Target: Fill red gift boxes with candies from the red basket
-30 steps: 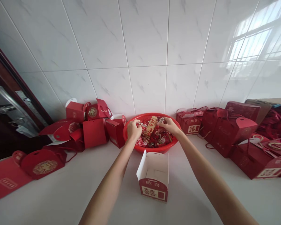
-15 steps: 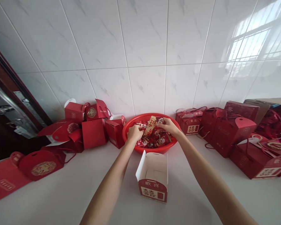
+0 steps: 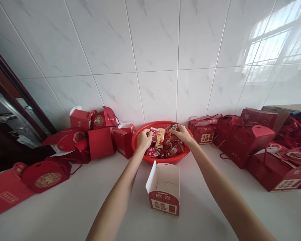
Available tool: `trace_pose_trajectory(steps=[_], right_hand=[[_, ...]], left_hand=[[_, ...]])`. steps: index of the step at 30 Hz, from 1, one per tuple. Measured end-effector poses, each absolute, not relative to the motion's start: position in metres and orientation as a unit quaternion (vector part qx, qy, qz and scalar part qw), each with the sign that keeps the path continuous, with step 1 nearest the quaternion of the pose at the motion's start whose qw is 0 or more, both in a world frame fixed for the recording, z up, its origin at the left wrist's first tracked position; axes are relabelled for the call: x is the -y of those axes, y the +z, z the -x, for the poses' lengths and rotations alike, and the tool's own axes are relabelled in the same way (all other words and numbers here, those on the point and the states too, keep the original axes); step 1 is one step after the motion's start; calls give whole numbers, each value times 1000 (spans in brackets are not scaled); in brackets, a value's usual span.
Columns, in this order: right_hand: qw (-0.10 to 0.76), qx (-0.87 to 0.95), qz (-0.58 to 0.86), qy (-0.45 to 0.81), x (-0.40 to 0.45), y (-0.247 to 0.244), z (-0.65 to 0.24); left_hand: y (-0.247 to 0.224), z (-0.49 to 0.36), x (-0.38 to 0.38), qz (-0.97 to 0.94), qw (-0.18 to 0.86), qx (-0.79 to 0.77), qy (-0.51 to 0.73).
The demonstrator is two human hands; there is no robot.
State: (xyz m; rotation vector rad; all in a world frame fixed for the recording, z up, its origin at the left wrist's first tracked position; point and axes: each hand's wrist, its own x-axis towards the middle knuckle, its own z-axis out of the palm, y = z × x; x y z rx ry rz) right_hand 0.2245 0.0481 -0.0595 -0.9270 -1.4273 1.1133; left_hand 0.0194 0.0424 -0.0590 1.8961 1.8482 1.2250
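Note:
My left hand (image 3: 144, 139) is over the left side of a red plastic basket (image 3: 165, 161), its thumb and fingers closed on a red-and-white candy packet (image 3: 154, 134). A longer cream-and-gold packet (image 3: 160, 138) stands against it; whether the fingers also grip that one is unclear. At the basket's right side, my right hand (image 3: 182, 134) pinches a small wrapped candy (image 3: 174, 127) with dark print on white, partly hidden by the fingers. Red-wrapped candies (image 3: 165, 152) fill the basket beneath both hands. In front of it stands an open red box (image 3: 163, 202) with a white inside.
Several red gift boxes (image 3: 100, 142) are piled at the left near a dark door (image 3: 5, 140) with a metal handle. More boxes with cord handles (image 3: 251, 140) stand at the right. A tiled wall (image 3: 155, 97) rises behind the white tabletop (image 3: 90, 204).
My left hand has lifted slightly, bringing the red-and-white packet into view. The cream-and-gold packet has shifted a little lower and more upright. My right hand has moved slightly right.

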Motion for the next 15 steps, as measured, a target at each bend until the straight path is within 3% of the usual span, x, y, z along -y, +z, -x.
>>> trace_pose_trajectory(steps=[15], right_hand=[[498, 603, 375, 498, -38, -52, -222]], left_hand=[[-57, -23, -39, -622, 111, -638, 441]])
